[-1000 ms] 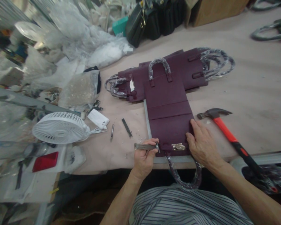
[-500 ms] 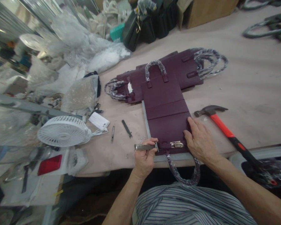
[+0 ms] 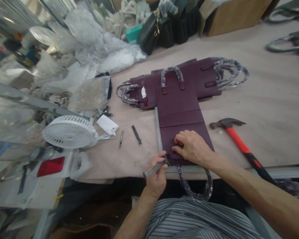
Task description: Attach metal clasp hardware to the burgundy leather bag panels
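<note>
A flat burgundy leather bag lies unfolded near the table's front edge, over a grey board. Its lower plastic-wrapped handle hangs past the edge. My left hand grips a short metal tool with a cylindrical shaft, its flat end at the bag's lower left corner. Over the lower panel, my right hand has its fingers curled and its thumb close to the index finger. Whatever may be between them is too small to make out. That hand hides the metal clasp.
A claw hammer with a red-and-black handle lies at the right. More burgundy bags are stacked behind. Two slim tools, a white power bank and a white fan lie left. A cardboard box stands at the back.
My right hand has moved left from the bag's right edge onto the lower panel, its fingers now curled, covering the clasp. The metal tool in my left hand has tilted, its shaft end lower.
</note>
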`<state>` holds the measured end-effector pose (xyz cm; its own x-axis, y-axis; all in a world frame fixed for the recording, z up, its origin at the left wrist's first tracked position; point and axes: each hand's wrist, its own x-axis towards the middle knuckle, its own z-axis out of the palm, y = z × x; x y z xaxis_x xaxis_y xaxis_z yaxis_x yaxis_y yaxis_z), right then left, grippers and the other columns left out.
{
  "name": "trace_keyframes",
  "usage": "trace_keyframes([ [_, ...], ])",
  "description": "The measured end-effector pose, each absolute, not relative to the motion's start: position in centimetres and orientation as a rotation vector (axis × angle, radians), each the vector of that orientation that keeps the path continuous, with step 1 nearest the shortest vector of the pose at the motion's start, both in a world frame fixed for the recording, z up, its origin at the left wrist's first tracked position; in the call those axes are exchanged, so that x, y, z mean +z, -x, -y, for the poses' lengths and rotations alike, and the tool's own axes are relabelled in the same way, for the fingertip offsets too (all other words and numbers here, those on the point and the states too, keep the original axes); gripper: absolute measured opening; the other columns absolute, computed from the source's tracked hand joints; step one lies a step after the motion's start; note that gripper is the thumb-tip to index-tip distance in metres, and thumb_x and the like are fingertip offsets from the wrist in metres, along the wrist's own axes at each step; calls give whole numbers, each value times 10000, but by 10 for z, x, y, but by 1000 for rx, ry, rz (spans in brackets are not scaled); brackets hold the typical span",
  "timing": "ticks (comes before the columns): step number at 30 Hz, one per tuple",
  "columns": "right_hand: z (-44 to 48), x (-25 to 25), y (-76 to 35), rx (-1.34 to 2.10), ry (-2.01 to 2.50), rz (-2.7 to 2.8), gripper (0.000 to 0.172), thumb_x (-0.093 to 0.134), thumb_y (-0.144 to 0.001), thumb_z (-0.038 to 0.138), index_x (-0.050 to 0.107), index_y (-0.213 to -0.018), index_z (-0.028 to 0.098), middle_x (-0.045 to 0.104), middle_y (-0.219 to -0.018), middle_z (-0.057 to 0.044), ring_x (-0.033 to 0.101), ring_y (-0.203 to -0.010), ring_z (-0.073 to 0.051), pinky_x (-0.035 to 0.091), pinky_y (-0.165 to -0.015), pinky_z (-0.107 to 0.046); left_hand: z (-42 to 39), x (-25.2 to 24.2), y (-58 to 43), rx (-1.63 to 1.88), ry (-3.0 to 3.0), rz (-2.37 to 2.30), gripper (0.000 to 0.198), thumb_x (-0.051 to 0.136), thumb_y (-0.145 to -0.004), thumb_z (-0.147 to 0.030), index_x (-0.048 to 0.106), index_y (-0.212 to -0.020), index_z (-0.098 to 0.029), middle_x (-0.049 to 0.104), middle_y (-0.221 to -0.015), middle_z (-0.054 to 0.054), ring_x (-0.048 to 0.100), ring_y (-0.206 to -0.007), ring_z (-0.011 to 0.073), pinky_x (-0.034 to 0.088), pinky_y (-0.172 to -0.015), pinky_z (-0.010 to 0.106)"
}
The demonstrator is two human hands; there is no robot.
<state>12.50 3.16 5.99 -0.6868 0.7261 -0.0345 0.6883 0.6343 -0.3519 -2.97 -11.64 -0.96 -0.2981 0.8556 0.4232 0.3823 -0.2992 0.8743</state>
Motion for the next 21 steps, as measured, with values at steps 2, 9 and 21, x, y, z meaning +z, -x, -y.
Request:
trace_keyframes([
  [2, -36, 61, -121, 511, 1154, 2803, 201, 767, -823, 345, 640, -813, 190, 686, -854, -49, 599, -822, -216, 325, -733, -331, 118, -11, 28, 1649, -1530, -1557, 146, 571, -971, -177, 604, -1111, -208, 703, -1211, 112, 680, -1151, 229, 569, -990, 435],
  [9, -38, 69, -116, 422, 1080, 2926, 258, 755, -825, 402, 618, -833, 182, 700, -882, -64, 628, -862, -240, 307, -740, -342, 117, -14, 28, 1673, -1509, -1525, 164, 571, -970, -183, 597, -1130, -214, 694, -1217, 107, 679, -1154, 225, 571, -991, 418],
  [21, -43, 65, -105, 230, 901, 3116, 296, 681, -854, 435, 610, -924, 157, 707, -903, -136, 668, -843, -299, 368, -765, -379, 112, -6, 35, 1617, -1558, -1481, 150, 573, -962, -166, 612, -1102, -203, 714, -1178, 121, 689, -1135, 235, 579, -983, 424],
])
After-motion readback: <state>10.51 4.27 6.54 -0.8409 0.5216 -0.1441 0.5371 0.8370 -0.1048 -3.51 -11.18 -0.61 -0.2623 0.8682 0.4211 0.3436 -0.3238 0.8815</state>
